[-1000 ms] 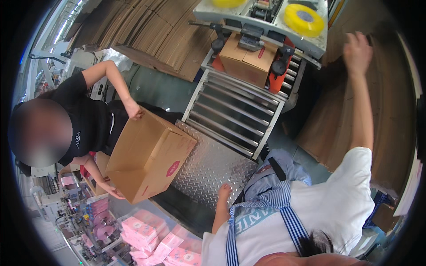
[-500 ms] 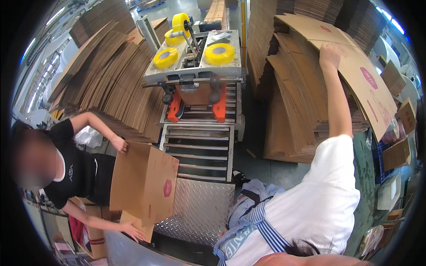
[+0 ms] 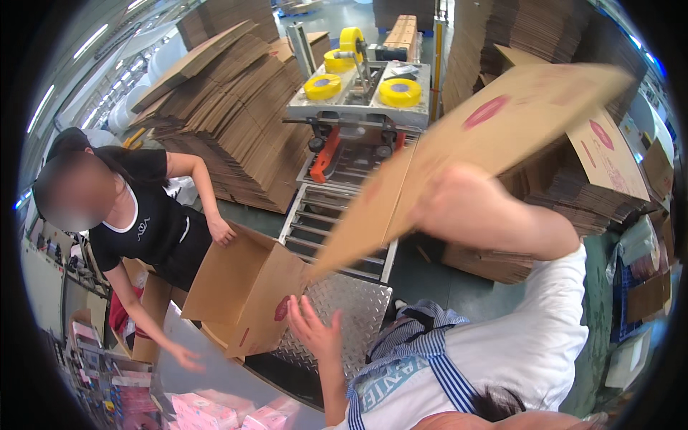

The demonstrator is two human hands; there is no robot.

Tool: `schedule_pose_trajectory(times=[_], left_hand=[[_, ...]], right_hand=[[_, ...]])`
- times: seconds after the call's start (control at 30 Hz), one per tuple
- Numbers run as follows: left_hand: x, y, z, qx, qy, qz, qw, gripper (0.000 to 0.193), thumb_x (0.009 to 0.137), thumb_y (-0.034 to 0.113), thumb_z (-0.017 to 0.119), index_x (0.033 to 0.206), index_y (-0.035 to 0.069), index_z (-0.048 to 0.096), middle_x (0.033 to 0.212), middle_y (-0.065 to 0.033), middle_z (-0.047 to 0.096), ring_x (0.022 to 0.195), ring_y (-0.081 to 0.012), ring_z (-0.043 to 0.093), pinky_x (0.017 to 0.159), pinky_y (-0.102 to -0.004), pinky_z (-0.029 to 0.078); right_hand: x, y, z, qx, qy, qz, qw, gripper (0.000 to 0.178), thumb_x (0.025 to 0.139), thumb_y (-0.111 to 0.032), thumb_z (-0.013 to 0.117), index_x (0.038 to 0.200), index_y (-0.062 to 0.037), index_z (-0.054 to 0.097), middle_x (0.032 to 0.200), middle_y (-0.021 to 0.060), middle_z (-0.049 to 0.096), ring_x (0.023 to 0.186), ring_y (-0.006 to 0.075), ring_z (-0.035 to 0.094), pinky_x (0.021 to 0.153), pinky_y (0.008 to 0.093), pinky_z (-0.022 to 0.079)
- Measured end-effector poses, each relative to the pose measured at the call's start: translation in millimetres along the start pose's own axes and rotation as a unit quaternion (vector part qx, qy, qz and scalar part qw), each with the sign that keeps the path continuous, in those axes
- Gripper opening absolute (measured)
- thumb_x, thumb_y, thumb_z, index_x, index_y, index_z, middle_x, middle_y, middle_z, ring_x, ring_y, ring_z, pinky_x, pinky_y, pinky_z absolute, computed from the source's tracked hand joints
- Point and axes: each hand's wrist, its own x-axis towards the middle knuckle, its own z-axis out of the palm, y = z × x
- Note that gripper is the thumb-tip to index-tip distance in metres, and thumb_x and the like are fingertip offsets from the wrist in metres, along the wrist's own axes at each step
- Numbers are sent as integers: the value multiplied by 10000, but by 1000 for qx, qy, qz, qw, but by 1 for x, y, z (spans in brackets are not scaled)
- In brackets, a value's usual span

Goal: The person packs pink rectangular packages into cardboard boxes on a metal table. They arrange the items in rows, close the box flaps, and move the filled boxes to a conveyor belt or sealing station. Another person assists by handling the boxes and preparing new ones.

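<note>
flat carton (image 3: 459, 136), blurred, slants over roller conveyor (image 3: 315, 213); its low corner overlaps the open box (image 3: 251, 294) in view, can't tell if touching. some room over metal plate (image 3: 365, 308), between box and striped apron (image 3: 419, 342). right hand (image 3: 448, 201): fingers clamped on the carton's near edge. left hand (image 3: 315, 326): fingers spread apart, at the box's side, contact unclear.

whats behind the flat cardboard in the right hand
Behind the flat cardboard, parts of the roller conveyor and a cardboard stack show; whatever it covers is hidden.
</note>
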Motion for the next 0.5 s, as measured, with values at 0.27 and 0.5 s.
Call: schedule_pose_trajectory(times=[0.27, 0.5], left_hand=[[-90, -13, -92, 202, -158, -145, 956, 240, 736, 302, 723, 851, 108, 640, 745, -85, 643, 725, -297, 618, 631, -411, 474], [-97, -48, -98, 124, -145, -170, 967, 286, 864, 333, 575, 885, 52, 623, 880, -136, 632, 854, -356, 592, 741, -454, 467]], right_hand=[[133, -171, 128, 251, 144, -269, 919, 28, 757, -182, 567, 768, -156, 564, 680, -10, 606, 693, 196, 641, 565, 347, 476], [115, -238, 143, 425, 320, -250, 809, 377, 846, -145, 470, 1221, -140, 504, 1287, 68, 498, 1243, 228, 448, 983, 363, 394]])
